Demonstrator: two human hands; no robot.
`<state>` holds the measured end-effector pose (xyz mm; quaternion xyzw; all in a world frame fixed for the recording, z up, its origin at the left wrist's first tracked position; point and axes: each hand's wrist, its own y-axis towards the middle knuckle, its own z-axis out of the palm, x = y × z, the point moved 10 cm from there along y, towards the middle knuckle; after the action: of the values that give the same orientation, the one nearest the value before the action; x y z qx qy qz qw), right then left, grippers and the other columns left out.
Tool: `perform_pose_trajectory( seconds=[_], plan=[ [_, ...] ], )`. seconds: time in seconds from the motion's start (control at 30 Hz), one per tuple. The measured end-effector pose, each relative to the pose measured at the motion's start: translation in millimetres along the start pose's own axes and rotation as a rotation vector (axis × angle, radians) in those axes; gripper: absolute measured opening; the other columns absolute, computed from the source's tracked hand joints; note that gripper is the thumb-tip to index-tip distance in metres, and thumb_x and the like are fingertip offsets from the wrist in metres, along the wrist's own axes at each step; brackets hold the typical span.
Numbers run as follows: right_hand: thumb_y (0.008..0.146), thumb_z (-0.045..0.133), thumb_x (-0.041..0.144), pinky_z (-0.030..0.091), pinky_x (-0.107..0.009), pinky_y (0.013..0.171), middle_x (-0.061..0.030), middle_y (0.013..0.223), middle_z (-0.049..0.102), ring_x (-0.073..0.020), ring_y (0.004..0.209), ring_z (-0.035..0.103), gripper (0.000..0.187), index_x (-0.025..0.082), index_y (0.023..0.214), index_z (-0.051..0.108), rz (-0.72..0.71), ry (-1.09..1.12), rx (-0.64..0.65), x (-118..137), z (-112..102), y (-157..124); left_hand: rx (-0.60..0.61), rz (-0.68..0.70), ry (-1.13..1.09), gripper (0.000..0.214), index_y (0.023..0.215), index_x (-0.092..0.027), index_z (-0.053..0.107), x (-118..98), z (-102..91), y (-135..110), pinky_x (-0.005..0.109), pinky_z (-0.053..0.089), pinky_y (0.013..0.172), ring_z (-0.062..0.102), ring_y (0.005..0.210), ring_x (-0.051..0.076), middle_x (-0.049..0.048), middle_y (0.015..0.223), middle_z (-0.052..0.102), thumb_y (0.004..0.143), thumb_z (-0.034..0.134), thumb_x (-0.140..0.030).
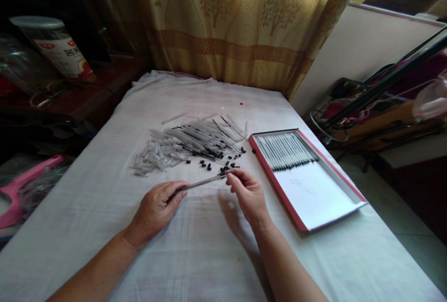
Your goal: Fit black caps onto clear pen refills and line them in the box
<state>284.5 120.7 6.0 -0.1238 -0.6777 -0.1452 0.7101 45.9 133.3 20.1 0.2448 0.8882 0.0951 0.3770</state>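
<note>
My left hand (157,209) rests on the white cloth and grips the near end of a thin clear pen tube (202,183) that lies slanted up to the right. My right hand (246,190) pinches the tube's far tip, where a small black piece sits between thumb and forefinger. Just beyond the hands lie scattered small black caps (209,166), a heap of clear pen tubes (199,138) and a pile of short clear pieces (157,155).
A shallow red-edged white box (331,202) at the right holds a row of finished pens (286,151) at its far end. The table (195,255) has a white cloth. A curtain hangs behind. Jars and a pink object clutter the left; cables and rods lie at the right.
</note>
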Motion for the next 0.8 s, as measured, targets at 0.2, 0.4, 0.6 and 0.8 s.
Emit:
perform_pose_trajectory(
  seconds=[0.2,0.4,0.6,0.8],
  plan=[
    [0.078,0.067,0.032,0.05,-0.024,0.049,-0.0049,0.084,0.073,-0.0138,0.06,0.063,0.017,0.021,0.086,0.077,-0.08,-0.121,0.155,3.5,19.6,-5.3,-0.002,-0.02,-0.003,0.033,0.1,-0.022,0.072,2.2,-0.5,-1.2,0.03,0.057,0.078,0.072,0.082,0.02,0.0054,0.089,0.077,0.092,0.049,-0.044],
    [0.086,0.056,0.026,0.054,-0.032,0.073,-0.0067,0.093,0.074,-0.0208,0.083,0.069,0.021,0.023,0.095,0.075,-0.276,-0.614,0.108,12.4,5.5,-0.5,-0.003,-0.085,-0.043,0.033,0.101,-0.021,0.071,10.5,0.3,-1.9,0.027,0.057,0.074,0.072,0.08,0.019,0.0051,0.087,0.077,0.091,0.05,-0.044],
    [0.087,0.059,0.023,0.049,-0.028,0.069,-0.0053,0.105,0.069,-0.0209,0.088,0.066,0.022,0.028,0.103,0.073,-0.305,-1.213,0.217,4.3,23.0,0.1,0.009,-0.092,-0.033,0.032,0.099,-0.022,0.071,9.7,1.2,-0.5,0.028,0.057,0.077,0.072,0.081,0.02,0.0046,0.087,0.077,0.09,0.05,-0.045],
    [0.09,0.057,0.025,0.044,-0.027,0.063,-0.0063,0.107,0.068,-0.0205,0.087,0.064,0.015,0.026,0.096,0.07,-0.289,-1.334,0.214,3.3,30.8,2.6,0.001,-0.049,0.001,0.031,0.098,-0.023,0.071,6.9,0.6,-0.5,0.028,0.057,0.078,0.072,0.082,0.02,0.0037,0.09,0.077,0.09,0.051,-0.044]
  ],
)
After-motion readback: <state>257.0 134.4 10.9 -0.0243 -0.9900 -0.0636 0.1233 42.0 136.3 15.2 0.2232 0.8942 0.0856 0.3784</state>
